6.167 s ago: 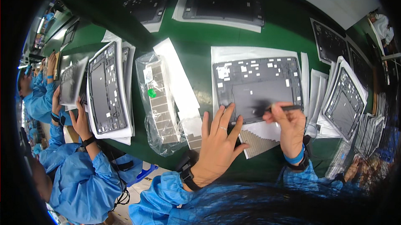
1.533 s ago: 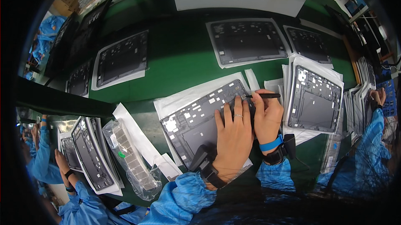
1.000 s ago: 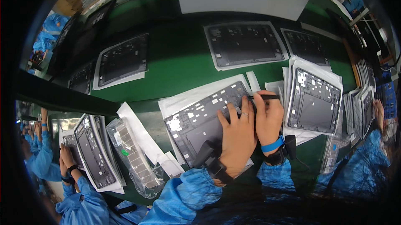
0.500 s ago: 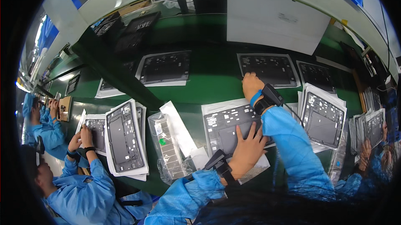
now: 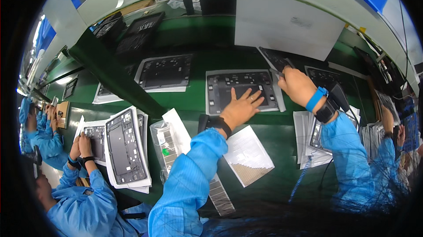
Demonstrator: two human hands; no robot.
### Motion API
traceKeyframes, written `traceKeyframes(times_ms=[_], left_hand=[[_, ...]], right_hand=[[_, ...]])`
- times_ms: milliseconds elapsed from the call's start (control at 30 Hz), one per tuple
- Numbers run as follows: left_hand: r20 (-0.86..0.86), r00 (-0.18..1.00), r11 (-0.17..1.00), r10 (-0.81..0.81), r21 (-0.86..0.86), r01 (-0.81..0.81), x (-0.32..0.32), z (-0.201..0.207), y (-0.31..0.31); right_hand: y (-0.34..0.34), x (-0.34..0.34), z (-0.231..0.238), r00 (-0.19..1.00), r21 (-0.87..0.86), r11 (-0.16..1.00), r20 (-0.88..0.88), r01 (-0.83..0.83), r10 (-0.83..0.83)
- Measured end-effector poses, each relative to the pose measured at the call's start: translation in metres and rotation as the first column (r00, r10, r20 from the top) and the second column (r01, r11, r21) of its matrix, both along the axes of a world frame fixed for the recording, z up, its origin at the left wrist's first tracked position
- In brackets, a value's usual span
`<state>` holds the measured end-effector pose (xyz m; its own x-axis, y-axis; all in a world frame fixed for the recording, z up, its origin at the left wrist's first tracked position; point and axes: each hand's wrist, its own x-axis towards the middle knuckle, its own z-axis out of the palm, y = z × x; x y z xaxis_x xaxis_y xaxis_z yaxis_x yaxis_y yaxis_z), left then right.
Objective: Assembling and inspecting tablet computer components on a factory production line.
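Observation:
My left hand (image 5: 241,108) rests with fingers spread on a dark tablet back housing (image 5: 220,89) in the middle. That housing lies flat on a white sheet and carries small pale labels. To its right, my right hand (image 5: 299,86) is closed on the near edge of another dark tablet housing (image 5: 272,57). This one stands tilted up, seen at a slant, and partly hidden behind the fingers. Nearer to me lies a white paper sheet (image 5: 246,146) with a brown strip pattern at its lower end.
Stacked housings stand at the left (image 5: 125,146) and lie at the right, partly under my sleeve. A clear bag of strips (image 5: 161,144) lies left of my arm. A green post (image 5: 110,72) slants across. Co-workers sit at both sides; a white board (image 5: 286,23) stands behind.
The housing under my left hand has slid away from me, baring the paper sheet. My right hand has moved right and tilted up the far housing, which lay flat before.

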<state>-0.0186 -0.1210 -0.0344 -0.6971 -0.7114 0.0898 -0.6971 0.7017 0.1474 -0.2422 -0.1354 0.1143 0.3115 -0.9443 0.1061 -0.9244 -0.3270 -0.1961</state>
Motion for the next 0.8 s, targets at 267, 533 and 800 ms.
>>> traceKeyframes(times_ms=[267,533,800], left_hand=[[-0.402,0.015,0.356,0.916,0.828,0.433,-0.016,0.067,0.016],[-0.514,0.119,0.442,0.850,0.816,0.372,0.058,0.090,0.097],[-0.303,0.212,0.234,0.929,0.925,0.299,0.082,0.047,0.132]], right_hand=[[0.102,0.037,-0.020,0.990,-0.032,0.999,0.140,0.011,-0.006],[0.226,0.043,-0.042,0.904,0.120,0.962,0.387,-0.246,0.183],[0.313,0.014,-0.090,0.961,0.245,0.944,0.221,-0.220,0.166]])
